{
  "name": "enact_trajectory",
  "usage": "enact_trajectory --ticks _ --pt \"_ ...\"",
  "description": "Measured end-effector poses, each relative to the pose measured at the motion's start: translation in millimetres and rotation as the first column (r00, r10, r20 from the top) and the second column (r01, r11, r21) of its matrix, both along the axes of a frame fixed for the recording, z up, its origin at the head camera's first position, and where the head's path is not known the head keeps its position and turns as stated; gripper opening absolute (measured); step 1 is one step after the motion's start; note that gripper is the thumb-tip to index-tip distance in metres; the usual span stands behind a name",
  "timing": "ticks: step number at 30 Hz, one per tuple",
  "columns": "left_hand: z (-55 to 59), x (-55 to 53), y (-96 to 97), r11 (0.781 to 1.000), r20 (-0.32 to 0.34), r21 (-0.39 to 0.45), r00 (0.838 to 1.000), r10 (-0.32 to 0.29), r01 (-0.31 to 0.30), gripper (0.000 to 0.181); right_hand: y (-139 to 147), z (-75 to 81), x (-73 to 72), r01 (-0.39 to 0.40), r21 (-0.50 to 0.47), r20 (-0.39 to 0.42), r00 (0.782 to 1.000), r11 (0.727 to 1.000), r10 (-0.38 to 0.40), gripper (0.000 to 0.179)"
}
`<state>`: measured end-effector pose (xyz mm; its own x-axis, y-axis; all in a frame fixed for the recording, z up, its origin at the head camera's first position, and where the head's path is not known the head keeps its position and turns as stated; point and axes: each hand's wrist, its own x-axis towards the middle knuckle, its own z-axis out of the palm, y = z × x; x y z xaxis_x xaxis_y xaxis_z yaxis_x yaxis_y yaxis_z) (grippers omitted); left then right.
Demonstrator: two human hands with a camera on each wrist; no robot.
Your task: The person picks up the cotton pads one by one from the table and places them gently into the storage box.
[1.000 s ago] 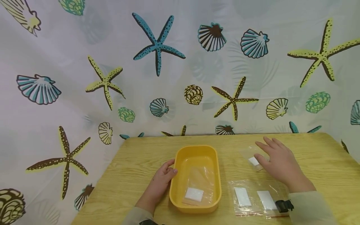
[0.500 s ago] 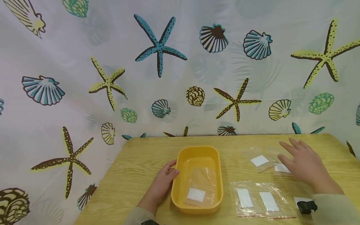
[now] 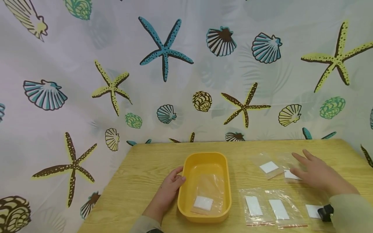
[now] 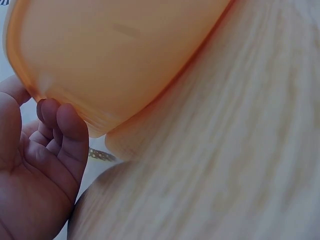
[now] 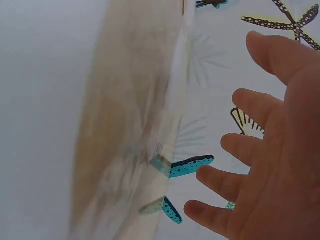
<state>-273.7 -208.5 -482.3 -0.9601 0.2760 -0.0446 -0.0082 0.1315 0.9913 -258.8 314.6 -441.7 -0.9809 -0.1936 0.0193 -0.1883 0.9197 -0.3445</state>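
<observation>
On the table stands a yellow plastic tub [image 3: 204, 218]. A clear zip bag [image 3: 203, 203] with a white rectangular piece inside lies in it. My left hand [image 3: 169, 187] grips the tub's left side, thumb at the rim; the left wrist view shows curled fingers [image 4: 72, 122] against the tub's wall. My right hand [image 3: 319, 173], fingers spread, is over a similar zip bag [image 3: 291, 174] and partly covers it. Beside that bag is another zip bag [image 3: 269, 167]. Nearer the front lie a zip bag [image 3: 253, 206], another zip bag [image 3: 279, 209] and one more bag [image 3: 313, 211] partly behind the right wrist.
A wooden table [image 3: 137, 171] carries everything. Behind it hangs a pale curtain [image 3: 186, 74] printed with starfish and shells. A black wrist device [image 3: 325, 213] sits at the right sleeve [image 3: 352, 213].
My right hand has moved right from above the back-left bag, uncovering it and others, and is a little lower in the view now. My left hand keeps its grip on the tub.
</observation>
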Motion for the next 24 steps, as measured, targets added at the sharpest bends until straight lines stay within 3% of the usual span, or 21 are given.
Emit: enact_trajectory --ticks 9,13,24 --pt "-0.6 0.7 -1.8 1.000 -0.006 0.007 1.000 -0.008 0.008 0.056 12.9 -14.2 -19.7 -0.101 0.071 0.103 0.990 0.992 0.094 0.090" --pt "-3.2 -0.4 -1.6 1.000 0.003 0.023 1.000 -0.014 0.014 0.058 16.9 -18.8 -19.6 -0.137 0.060 0.145 0.981 0.989 0.128 0.096" --pt "-0.4 1.1 -3.2 1.000 0.012 0.012 1.000 -0.010 0.010 0.058 16.6 -13.9 -20.0 -0.185 0.140 0.150 0.975 0.973 0.163 0.092"
